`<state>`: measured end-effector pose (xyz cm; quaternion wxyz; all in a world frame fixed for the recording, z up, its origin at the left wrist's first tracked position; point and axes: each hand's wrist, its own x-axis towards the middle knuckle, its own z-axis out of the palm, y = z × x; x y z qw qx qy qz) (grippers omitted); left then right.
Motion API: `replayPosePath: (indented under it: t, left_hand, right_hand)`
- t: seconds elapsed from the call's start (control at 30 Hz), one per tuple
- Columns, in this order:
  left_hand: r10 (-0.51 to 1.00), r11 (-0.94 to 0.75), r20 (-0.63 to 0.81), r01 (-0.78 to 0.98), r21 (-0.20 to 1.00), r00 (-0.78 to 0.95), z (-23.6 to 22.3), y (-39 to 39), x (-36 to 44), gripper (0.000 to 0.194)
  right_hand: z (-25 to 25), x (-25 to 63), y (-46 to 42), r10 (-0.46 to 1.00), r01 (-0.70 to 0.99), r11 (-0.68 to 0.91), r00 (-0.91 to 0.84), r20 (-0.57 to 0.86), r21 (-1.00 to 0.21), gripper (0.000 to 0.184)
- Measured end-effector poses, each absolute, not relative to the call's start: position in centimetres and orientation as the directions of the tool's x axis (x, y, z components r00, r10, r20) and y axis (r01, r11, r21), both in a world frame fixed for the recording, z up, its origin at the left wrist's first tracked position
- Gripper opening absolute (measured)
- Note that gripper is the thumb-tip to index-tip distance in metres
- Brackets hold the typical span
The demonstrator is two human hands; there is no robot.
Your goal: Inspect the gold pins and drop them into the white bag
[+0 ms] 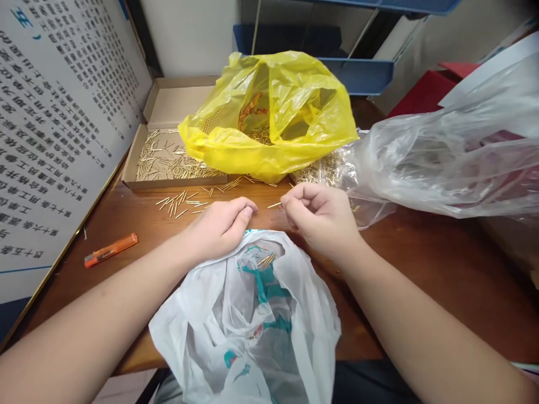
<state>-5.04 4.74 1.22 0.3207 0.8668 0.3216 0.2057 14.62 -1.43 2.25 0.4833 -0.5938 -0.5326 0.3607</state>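
Pins everywhere, but the one that matters is the thin brass pin at mid-frame, pinched in the curled fingertips of your right hand just above the mouth of the white bag. Your left hand is curled nearly closed on that bag's rim, though you can't tell whether it's actually got anything. Upper left of center, the cardboard box of pins sits behind loose pins on the surface, with the yellow bag beside it.
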Motion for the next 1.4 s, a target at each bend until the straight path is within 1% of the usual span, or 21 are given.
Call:
replayPosePath:
  t: [0.07, 0.13, 0.5, 0.77, 0.93, 1.17, 1.23, 1.3, 1.33, 1.4]
  left_hand:
    - [0.676, -0.591, 0.146, 0.412, 0.694, 0.722, 1.2, 4.7, -5.1, 0.031]
    - [0.673, -0.591, 0.148, 0.406, 0.697, 0.725, 1.1, 4.7, -5.2, 0.03]
    - [0.683, -0.577, 0.182, 0.37, 0.728, 0.707, 1.0, 4.7, -4.8, 0.017]
    - [0.678, -0.566, 0.171, 0.36, 0.742, 0.715, 1.1, 4.8, -4.9, 0.019]
    - [0.699, -0.551, 0.175, 0.368, 0.749, 0.693, 0.9, 4.8, -4.8, 0.019]
    - [0.711, -0.55, 0.195, 0.362, 0.752, 0.675, 0.7, 4.8, -4.8, 0.018]
    - [0.724, -0.563, 0.193, 0.406, 0.72, 0.662, 1.1, 5.0, -5.0, 0.02]
    - [0.768, -0.56, 0.153, 0.537, 0.63, 0.622, 1.9, 5.2, -5.5, 0.022]
    - [0.803, -0.543, 0.124, 0.632, 0.553, 0.583, 2.4, 5.4, -5.8, 0.024]
    - [0.881, -0.462, 0.08, 0.815, 0.349, 0.466, 3.6, 5.9, -6.4, 0.026]
  right_hand:
    - [1.7, 14.4, -1.3, 0.981, 0.245, 0.02, 0.182, 0.067, -0.969, 0.023]
    - [1.4, 14.2, -1.1, 0.988, 0.236, 0.011, 0.15, 0.047, -0.972, 0.025]
    - [0.7, 14.2, -1.0, 0.999, 0.243, 0.01, 0.038, 0.02, -0.97, 0.029]
    - [0.5, 14.4, -0.8, 1.0, 0.242, 0.006, 0.026, 0.013, -0.97, 0.029]
    - [0.5, 14.4, -0.9, 0.999, 0.288, 0.025, 0.017, 0.031, -0.957, 0.029]
    - [0.8, 14.3, -1.0, 0.999, 0.301, 0.03, 0.018, 0.037, -0.953, 0.028]
    - [0.8, 14.4, -1.0, 0.999, 0.309, 0.024, 0.027, 0.034, -0.951, 0.028]
    - [0.8, 14.5, -1.0, 0.999, 0.317, 0.018, 0.034, 0.03, -0.948, 0.028]
    - [0.8, 14.5, -1.0, 0.999, 0.319, 0.017, 0.037, 0.031, -0.948, 0.028]
    - [0.8, 14.5, -1.0, 0.999, 0.319, 0.017, 0.041, 0.032, -0.948, 0.029]
